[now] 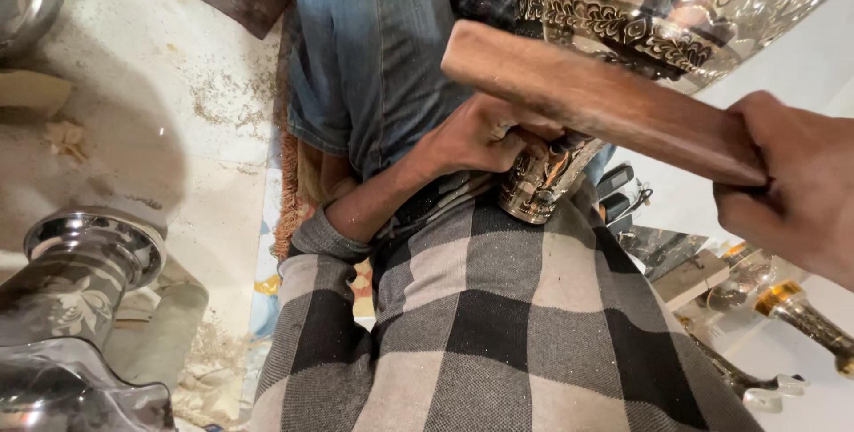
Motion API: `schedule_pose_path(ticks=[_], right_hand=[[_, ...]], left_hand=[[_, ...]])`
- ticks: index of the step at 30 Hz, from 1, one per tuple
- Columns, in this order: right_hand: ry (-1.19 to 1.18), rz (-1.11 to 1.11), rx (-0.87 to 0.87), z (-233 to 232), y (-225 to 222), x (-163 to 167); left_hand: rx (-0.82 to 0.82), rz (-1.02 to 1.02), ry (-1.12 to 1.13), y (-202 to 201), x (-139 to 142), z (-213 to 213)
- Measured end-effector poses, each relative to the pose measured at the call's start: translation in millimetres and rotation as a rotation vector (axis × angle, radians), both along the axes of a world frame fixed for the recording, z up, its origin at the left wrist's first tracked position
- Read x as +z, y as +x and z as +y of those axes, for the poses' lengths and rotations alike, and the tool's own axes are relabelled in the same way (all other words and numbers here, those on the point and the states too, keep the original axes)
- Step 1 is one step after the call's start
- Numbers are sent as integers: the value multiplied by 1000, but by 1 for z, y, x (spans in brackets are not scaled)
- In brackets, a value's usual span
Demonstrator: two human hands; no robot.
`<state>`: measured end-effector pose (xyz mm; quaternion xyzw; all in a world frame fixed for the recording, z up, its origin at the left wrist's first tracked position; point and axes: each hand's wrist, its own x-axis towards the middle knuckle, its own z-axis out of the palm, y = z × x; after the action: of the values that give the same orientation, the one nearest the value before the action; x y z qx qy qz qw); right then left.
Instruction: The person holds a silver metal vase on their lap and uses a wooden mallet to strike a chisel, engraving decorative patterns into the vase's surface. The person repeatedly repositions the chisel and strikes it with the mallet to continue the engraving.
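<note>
1. Right hand point(792, 187): fingers wrapped tight around one end of a smooth brown wooden bar point(596, 98), rectangular in section, slanting up and away to the left of that hand.
2. Left hand point(480, 137): curled closed, gripping the narrow engraved metal neck point(538, 178) of a large ornate silver-and-gold metal vessel point(676, 5); far end of the bar just above the knuckles.
3. Vessel surface: shiny, embossed with leafy scrollwork bands, widening above and beyond the left hand; lower rim resting on a grey-and-black checked cloth point(498, 325) over the lap.
4. Below the right hand: gold-topped patterned metal stems point(801, 312) on a white surface.
5. Far left of the left hand: polished silver pedestal point(80, 272), floral etching, on a dusty floor.
</note>
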<state>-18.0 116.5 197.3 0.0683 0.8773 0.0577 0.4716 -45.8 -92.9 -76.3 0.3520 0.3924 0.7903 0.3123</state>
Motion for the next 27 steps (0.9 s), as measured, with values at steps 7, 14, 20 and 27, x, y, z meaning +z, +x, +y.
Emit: schedule_pose_path(ticks=[7,14,20,27], right_hand=[[-77,103,-171,16,12,-3],[-3,-1,-87,23,19,-5],[-54,51,-78,26,25,-7],[-57,100,-56,11,16,-3]], left_hand=[[-40,-27,111,-3,-8,-4],[-115,-58,-133,8,-13,-7],[-112,-129,-39,6,-10,-4],[-95,5,-180,-2,-3,-3]])
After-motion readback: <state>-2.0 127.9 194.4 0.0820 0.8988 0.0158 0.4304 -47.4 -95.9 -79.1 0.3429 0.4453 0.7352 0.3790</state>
